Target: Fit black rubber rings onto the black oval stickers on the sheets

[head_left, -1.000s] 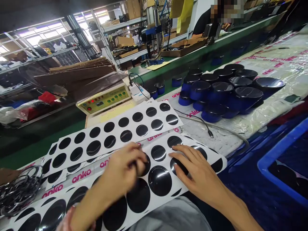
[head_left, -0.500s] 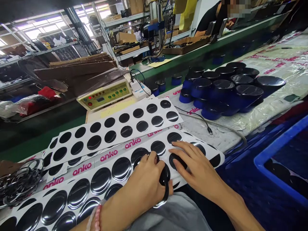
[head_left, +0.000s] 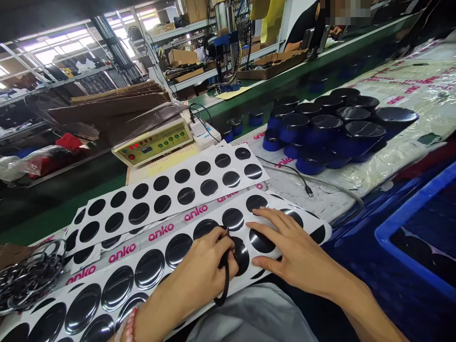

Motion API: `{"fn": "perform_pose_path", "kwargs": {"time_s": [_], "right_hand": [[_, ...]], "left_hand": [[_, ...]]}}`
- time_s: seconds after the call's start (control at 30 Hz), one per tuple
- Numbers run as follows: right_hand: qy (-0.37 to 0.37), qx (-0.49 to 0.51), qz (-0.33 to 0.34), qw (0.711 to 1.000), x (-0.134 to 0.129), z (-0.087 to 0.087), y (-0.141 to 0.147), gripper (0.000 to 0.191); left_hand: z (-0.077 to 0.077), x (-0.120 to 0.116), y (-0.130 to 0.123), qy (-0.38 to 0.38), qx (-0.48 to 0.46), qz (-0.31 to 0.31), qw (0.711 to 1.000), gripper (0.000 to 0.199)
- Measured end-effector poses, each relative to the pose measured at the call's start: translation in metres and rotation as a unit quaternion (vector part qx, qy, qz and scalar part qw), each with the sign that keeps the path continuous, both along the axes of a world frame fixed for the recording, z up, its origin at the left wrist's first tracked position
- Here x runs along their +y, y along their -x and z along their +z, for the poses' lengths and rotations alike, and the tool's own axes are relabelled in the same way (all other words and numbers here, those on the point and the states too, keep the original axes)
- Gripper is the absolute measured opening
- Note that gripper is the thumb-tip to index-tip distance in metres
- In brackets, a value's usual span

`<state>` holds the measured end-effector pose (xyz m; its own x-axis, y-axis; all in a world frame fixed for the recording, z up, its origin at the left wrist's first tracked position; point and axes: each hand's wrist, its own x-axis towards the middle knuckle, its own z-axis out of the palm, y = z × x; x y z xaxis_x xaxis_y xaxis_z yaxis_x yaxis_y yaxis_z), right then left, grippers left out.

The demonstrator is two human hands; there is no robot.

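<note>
My left hand [head_left: 208, 261] is closed over a white sheet [head_left: 311, 217] bearing rows of glossy black discs. A thin black ring [head_left: 225, 285] is pinched in its fingers and hangs down on the right side of the hand. Just beside the fingers lies a black disc [head_left: 242, 256] on the sheet. My right hand [head_left: 292, 247] rests on the sheet's right end with fingers spread and thumb apart. Between its thumb and forefinger shows another black disc [head_left: 261, 241]. The left hand's fingertips are partly hidden.
A tangle of black rings [head_left: 32, 275] lies at the left. Further sheets of smaller discs [head_left: 232, 157] lie behind. A control box [head_left: 153, 142] with lit buttons, a cable [head_left: 301, 178], stacked blue-black cups [head_left: 327, 128] and a blue bin [head_left: 383, 232] are around. A co-worker sits at the upper right.
My left hand has shifted left and turned, with the black ring in its fingers, uncovering more of the disc beside it. My right hand has moved slightly, showing more of the disc near its thumb.
</note>
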<state>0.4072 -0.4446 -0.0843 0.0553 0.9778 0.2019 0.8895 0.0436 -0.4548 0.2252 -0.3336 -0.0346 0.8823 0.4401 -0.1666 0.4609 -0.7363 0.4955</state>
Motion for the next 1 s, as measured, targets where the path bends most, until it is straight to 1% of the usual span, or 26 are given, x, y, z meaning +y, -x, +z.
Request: {"fn": "perform_pose_path", "kwargs": {"time_s": [0.07,0.13,0.17,0.2,0.3,0.33,0.43,0.5,0.57,0.6,0.67,0.73,0.8,0.87,1.0], "right_hand": [[-0.006,-0.005,-0.009,1.0,0.001,-0.001,0.002,0.055],[-0.015,-0.013,-0.019,1.0,0.001,-0.002,0.004,0.056],[-0.02,-0.016,-0.024,0.999,0.002,-0.003,0.004,0.056],[-0.024,-0.02,-0.027,0.999,0.002,-0.004,0.005,0.056],[-0.041,-0.035,-0.04,0.998,0.005,-0.009,0.008,0.054],[-0.048,-0.041,-0.046,0.997,0.006,-0.01,0.01,0.054],[-0.066,-0.054,-0.066,0.994,0.008,-0.014,0.013,0.056],[-0.068,-0.055,-0.066,0.994,0.007,-0.014,0.012,0.057],[-0.056,-0.046,-0.053,0.996,0.005,-0.012,0.008,0.053],[-0.044,-0.036,-0.042,0.997,0.004,-0.01,0.006,0.05],[-0.017,-0.019,-0.02,0.999,0.0,-0.006,0.001,0.047],[0.003,-0.012,0.0,1.0,-0.002,-0.003,-0.002,0.048],[0.014,-0.011,0.009,1.0,-0.003,-0.001,-0.003,0.051],[0.021,-0.006,0.008,1.0,-0.003,-0.001,-0.003,0.052],[0.032,0.009,0.008,0.999,-0.003,-0.002,-0.004,0.051]], "left_hand": [[-0.002,-0.004,-0.001,-0.009,0.015,0.0,1.0,0.01],[-0.004,-0.006,-0.003,-0.036,0.047,0.0,0.998,0.026],[-0.004,-0.006,-0.005,-0.048,0.059,-0.005,0.997,0.03],[-0.004,-0.006,-0.006,-0.054,0.067,-0.015,0.996,0.029],[-0.002,-0.003,-0.007,-0.048,0.071,-0.046,0.995,0.013],[-0.001,-0.003,-0.007,-0.046,0.071,-0.051,0.995,0.011],[-0.001,-0.004,-0.005,-0.056,0.072,-0.048,0.995,0.014],[-0.005,-0.005,-0.002,-0.069,0.062,-0.053,0.994,0.012],[-0.009,-0.006,0.0,-0.087,0.05,-0.064,0.993,0.006],[-0.011,-0.006,0.0,-0.094,0.042,-0.066,0.993,0.007],[-0.013,-0.006,0.001,-0.099,0.028,-0.059,0.993,0.01],[-0.013,-0.008,-0.001,-0.102,0.03,-0.044,0.993,0.006],[-0.012,-0.011,-0.004,-0.123,0.052,-0.039,0.99,0.018],[-0.009,-0.013,-0.008,-0.152,0.083,-0.055,0.983,0.026],[-0.003,-0.012,-0.014,-0.166,0.124,-0.107,0.972,0.022]]}}
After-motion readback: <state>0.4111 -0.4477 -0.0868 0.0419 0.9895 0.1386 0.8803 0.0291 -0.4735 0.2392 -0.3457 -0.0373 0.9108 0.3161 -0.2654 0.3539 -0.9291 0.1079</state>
